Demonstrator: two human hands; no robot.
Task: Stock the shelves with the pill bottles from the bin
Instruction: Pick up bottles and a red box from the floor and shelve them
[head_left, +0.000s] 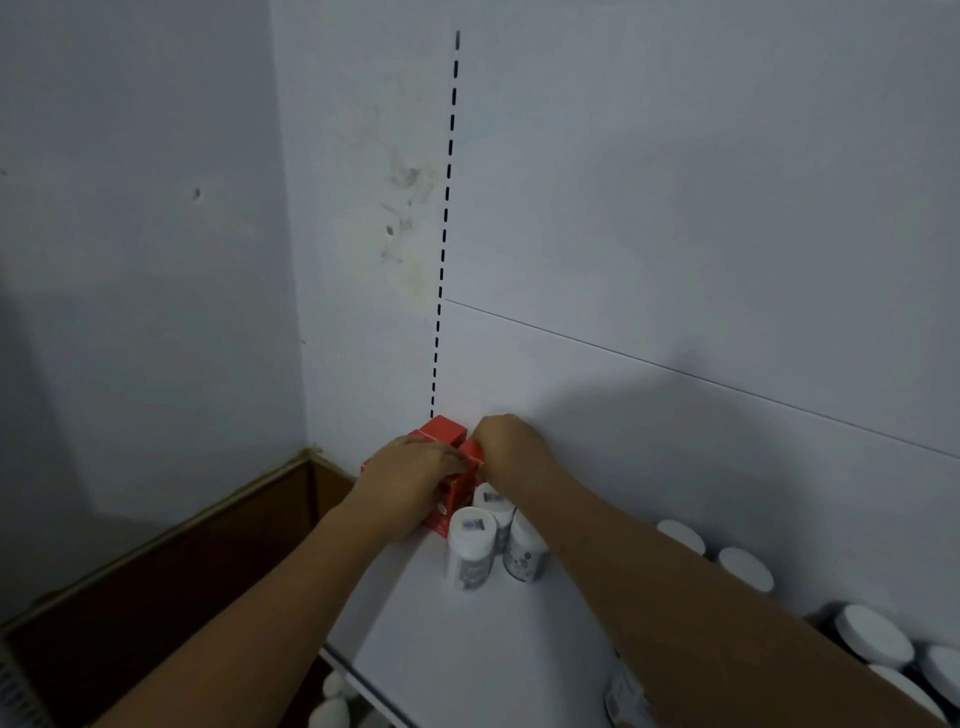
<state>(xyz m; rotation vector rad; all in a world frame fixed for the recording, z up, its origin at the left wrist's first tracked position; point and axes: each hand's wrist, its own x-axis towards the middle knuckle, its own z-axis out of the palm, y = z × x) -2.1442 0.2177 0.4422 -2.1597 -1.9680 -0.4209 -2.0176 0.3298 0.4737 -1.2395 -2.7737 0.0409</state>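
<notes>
Biggest thing here is the white back panel (675, 208) filling most of the view, with a slotted upright (447, 208) running down its left edge next to a scuffed wall (156, 260). Below that there's the white shelf (467, 649), and off to the near left a brown cardboard bin (156, 571), whose inside is too dark to make out. Both arms reach to the far left corner of the shelf, where a few red boxes (441, 431) sit bunched together. The left hand (410, 467) lies over the top of them with fingers stretched out fairly flat toward the right, more pressing than grabbing. The right hand (506, 441) is just beside it, knuckles bent and fingers curled down over the top of one red box, fingertips hidden. Just near of the boxes, three white pill bottles (470, 551) stand upright in a tight cluster between the forearms. More white-capped bottles (743, 569) line the right side along the back panel, and a few white caps (332, 701) peek out below the shelf's near edge.
</notes>
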